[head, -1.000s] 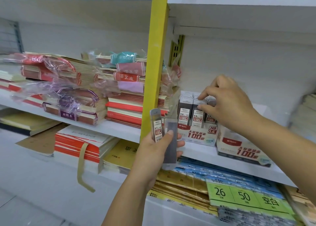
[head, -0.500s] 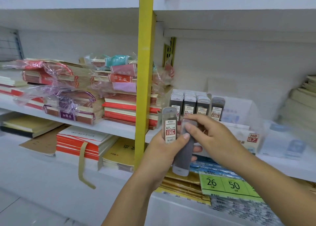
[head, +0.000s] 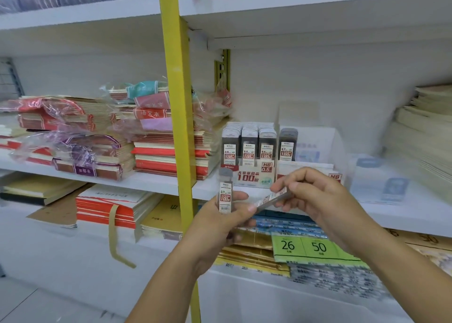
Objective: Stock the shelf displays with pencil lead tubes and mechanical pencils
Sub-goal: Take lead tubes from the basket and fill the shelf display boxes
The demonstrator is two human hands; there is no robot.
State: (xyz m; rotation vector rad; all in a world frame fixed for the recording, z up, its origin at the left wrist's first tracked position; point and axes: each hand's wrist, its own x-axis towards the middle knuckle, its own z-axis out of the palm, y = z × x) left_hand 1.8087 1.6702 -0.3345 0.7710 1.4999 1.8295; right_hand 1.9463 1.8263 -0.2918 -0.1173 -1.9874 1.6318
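Observation:
My left hand (head: 220,221) grips an upright grey pencil lead tube (head: 225,192) labelled 0.7, in front of the shelf edge. My right hand (head: 315,198) pinches a second lead tube (head: 271,198), tilted almost flat, its lower end still touching my left fingers. Behind them on the shelf stands a white display box (head: 249,174) marked HB 0.5, filled with rows of lead tubes (head: 248,143). To its right, a second display box (head: 318,168) holds a single dark 0.7 tube (head: 288,143).
A yellow upright post (head: 177,107) divides the shelving just left of my hands. Stacks of wrapped notebooks (head: 102,136) fill the left shelf. Cream paper stacks (head: 425,132) sit far right. Green price labels (head: 303,247) and packets lie on the lower shelf.
My right hand came back from the display box to my left hand, took one tube from it and has drawn it out to the right, tilting it sideways. The camera moved closer.

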